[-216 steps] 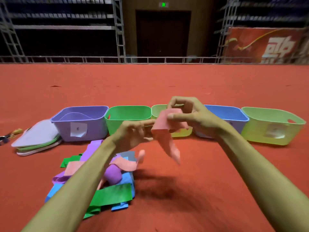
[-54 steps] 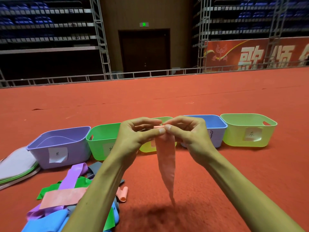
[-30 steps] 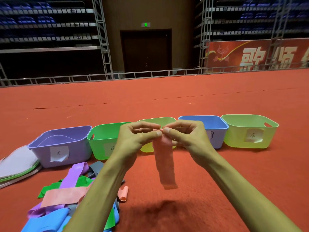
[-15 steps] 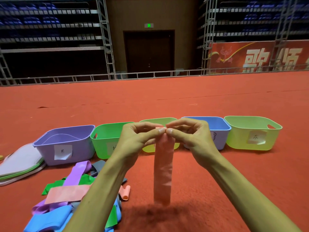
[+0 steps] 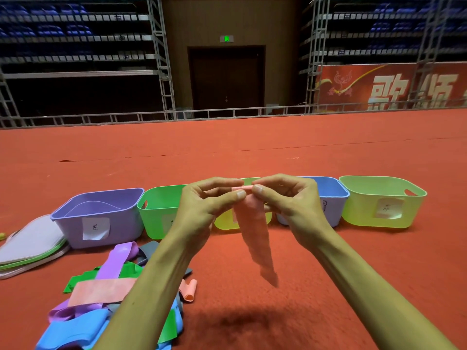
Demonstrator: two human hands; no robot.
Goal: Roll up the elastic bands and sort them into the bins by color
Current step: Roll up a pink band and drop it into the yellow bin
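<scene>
Pink elastic band [image 5: 255,238], thin and limp, hangs tapering between both hands.

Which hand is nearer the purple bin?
Left. The left hand pinches the pink band in front of the green bin, beside the purple bin; the right hand pinches it farther right, before the blue bin.

red carpet floor [image 5: 252,147], dark doorway [image 5: 226,79], scaffolded seating [image 5: 75,46], red banner [image 5: 391,87]

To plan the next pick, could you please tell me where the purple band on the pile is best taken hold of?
Pinch the purple band at its far end, coming down from the far side: that end lies on top of a grey band and a green band, while its nearer stretch runs under a pink band.
</scene>
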